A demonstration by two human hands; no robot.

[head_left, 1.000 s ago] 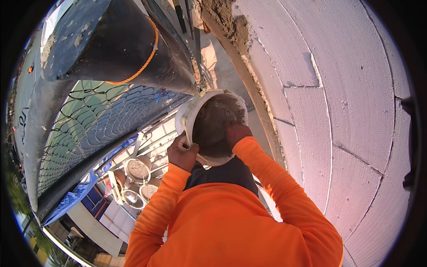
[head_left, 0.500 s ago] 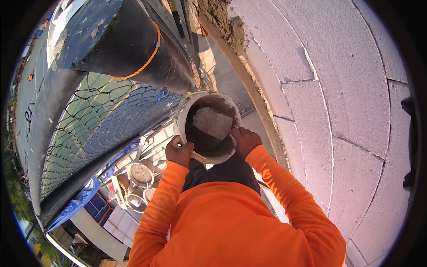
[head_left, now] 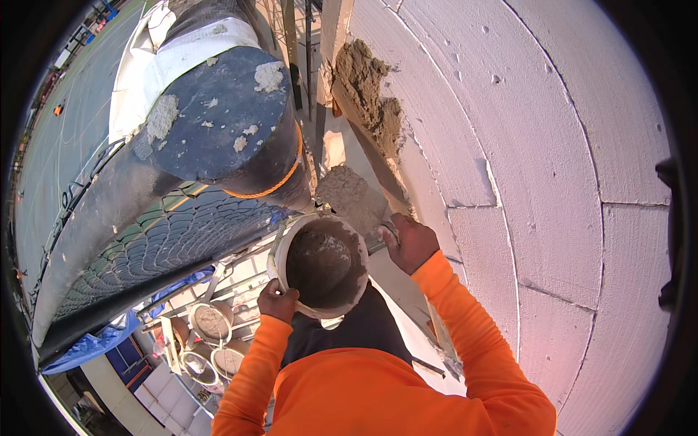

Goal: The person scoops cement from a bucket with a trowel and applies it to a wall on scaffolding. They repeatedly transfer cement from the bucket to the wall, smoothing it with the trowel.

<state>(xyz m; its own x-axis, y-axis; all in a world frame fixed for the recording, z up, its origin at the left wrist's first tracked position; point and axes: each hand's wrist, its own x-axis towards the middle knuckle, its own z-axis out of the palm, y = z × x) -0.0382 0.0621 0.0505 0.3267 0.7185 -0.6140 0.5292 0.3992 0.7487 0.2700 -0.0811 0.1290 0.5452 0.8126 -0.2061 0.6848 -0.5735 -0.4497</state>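
Note:
My left hand [head_left: 278, 301] is closed on the near left rim of a bucket [head_left: 276, 251], tilted so that I see into it. Wet grey mortar [head_left: 320, 261] coats its inside and lies at the bottom. My right hand [head_left: 411, 245] is closed round the handle of a trowel [head_left: 374, 227], just right of the bucket. A lump of mortar [head_left: 342, 187] rides on the blade, past the bucket's far rim. Beyond the trowel, a mound of brown mortar [head_left: 363, 83] sits on the top edge beside the white block wall.
A pale block wall [head_left: 531, 145] fills the right side. At upper left stands a thick dark post [head_left: 218, 109] with an orange rope [head_left: 273, 185] and mortar splashes. Chain-link fence [head_left: 167, 240] runs below it. Several buckets [head_left: 211, 323] stand lower down at left.
My right hand has come away from the bucket, lifting the trowel and its mortar out past the far rim. The bucket sits a little lower and further left, still held by my left hand.

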